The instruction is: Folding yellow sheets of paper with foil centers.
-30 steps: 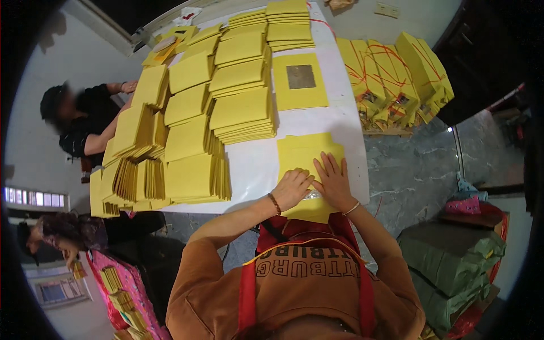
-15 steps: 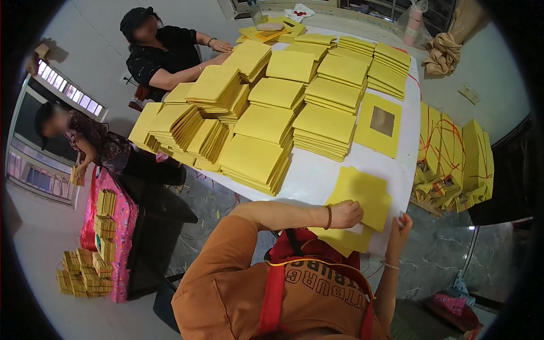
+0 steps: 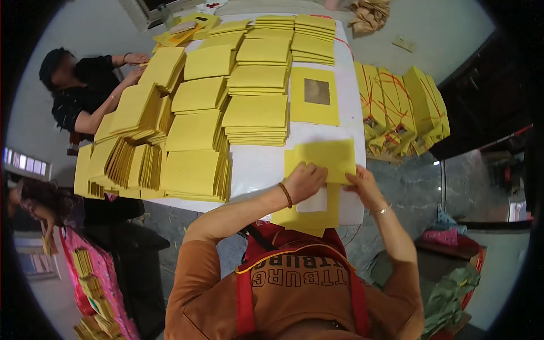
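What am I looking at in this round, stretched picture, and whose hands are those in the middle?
There's no robot here, just a person's two bare hands. A wide fisheye camera worn on that person's head looks down, so straight edges bend near the rim. On the white table are stacks of yellow pieces, beside a flat yellow sheet with a grey-brown rectangle. Nearer the person, the left hand lies curled on a yellow top sheet; the right hand is at its lower right corner. How firmly either grips is hard to tell.
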Motion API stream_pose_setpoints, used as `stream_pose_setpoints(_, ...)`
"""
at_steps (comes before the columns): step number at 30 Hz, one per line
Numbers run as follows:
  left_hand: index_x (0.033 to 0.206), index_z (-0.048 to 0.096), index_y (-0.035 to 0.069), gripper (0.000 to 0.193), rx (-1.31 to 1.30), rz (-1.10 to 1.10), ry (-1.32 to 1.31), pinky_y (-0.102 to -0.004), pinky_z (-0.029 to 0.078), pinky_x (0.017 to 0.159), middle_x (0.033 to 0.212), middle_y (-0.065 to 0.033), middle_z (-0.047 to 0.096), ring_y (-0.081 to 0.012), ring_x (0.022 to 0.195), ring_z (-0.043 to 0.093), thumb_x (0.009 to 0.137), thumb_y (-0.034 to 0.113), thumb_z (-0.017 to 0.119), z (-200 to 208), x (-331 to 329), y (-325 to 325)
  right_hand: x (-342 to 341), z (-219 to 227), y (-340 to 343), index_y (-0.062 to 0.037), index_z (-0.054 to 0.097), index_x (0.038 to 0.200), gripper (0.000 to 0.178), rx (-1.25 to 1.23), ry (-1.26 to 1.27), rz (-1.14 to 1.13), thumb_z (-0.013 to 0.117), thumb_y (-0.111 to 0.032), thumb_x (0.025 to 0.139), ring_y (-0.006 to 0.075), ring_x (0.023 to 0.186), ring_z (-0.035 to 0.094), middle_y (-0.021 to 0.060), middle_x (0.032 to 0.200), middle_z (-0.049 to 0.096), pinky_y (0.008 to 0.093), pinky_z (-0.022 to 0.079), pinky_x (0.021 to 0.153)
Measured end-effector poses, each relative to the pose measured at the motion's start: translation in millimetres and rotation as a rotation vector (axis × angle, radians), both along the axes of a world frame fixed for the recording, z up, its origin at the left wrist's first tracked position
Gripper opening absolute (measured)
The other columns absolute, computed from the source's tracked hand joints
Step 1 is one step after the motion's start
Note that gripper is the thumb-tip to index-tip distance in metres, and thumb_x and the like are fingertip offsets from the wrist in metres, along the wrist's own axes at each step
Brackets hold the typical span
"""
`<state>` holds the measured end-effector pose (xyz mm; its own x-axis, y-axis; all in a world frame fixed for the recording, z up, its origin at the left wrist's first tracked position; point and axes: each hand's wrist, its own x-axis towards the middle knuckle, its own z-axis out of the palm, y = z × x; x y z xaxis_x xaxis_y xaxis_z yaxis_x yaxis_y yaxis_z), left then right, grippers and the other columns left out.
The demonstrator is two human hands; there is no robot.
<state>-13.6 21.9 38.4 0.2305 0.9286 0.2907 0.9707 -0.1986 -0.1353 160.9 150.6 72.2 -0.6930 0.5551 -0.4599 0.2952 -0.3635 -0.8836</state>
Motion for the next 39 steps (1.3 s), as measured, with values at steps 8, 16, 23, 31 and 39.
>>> stream_pose_setpoints(8,0.128,0.04,0.007,0.061,-0.025,0.296,-0.677,-0.042,0.034,0.091,0.129,-0.0202,0.036,-0.0341,0.113,0.039,0.075,0.023,0.064,-21.7,-36.0,-57.8,-59.9,29.6,142.5,-0.0009,0.048,0.115,0.029,0.139,0.104,-0.177,0.05,-0.01,0.088,0.0112,0.082,0.059,0.0056,0.101,0.059,0.0211,0.052,0.065)
stream_pose_setpoints(16,0.131,0.039,0.015,0.055,-0.206,0.496,-0.434,-0.0457,0.028,0.096,0.134,-0.0206,0.033,-0.0345,0.119,0.034,0.082,0.035,0.055,-41.6,-40.0,-76.1,-224.8,-13.6,272.7,0.0001,0.05,0.11,0.025,0.186,0.25,-0.242,0.052,-0.008,0.086,0.0122,0.067,0.059,0.0078,0.091,0.06,0.0207,0.051,0.054)
stream_pose_setpoints(23,0.122,0.049,0.014,0.056,-0.192,0.514,-0.583,-0.0456,0.03,0.093,0.132,-0.018,0.038,-0.0343,0.116,0.038,0.071,0.027,0.067,-39.4,-41.7,-70.4,-300.5,-40.8,345.2,-0.0011,0.052,0.107,0.022,0.194,0.143,-0.258,0.052,-0.005,0.085,0.0145,0.062,0.059,0.0088,0.092,0.06,0.0224,0.052,0.051)
stream_pose_setpoints(31,0.116,0.054,0.013,0.049,-0.134,0.525,-0.602,-0.0424,0.033,0.091,0.13,-0.0168,0.042,-0.0327,0.114,0.043,0.07,0.02,0.067,-43.9,-44.4,-69.9,-307.4,-58.6,355.7,0.0009,0.047,0.113,0.032,0.235,0.12,-0.29,0.053,-0.004,0.082,0.0224,0.067,0.062,0.014,0.095,0.059,0.0279,0.054,0.055)
stream_pose_setpoints(39,0.116,0.054,0.013,0.05,-0.099,0.526,-0.586,-0.0409,0.034,0.091,0.128,-0.0151,0.044,-0.0302,0.112,0.045,0.068,0.02,0.068,-41.6,-47.6,-70.1,-319.0,-48.9,325.1,-0.0055,0.05,0.114,0.04,1.175,-0.566,-0.207,0.055,-0.023,0.079,0.03,0.1,0.054,0.0163,0.108,0.056,0.0472,0.041,0.086)
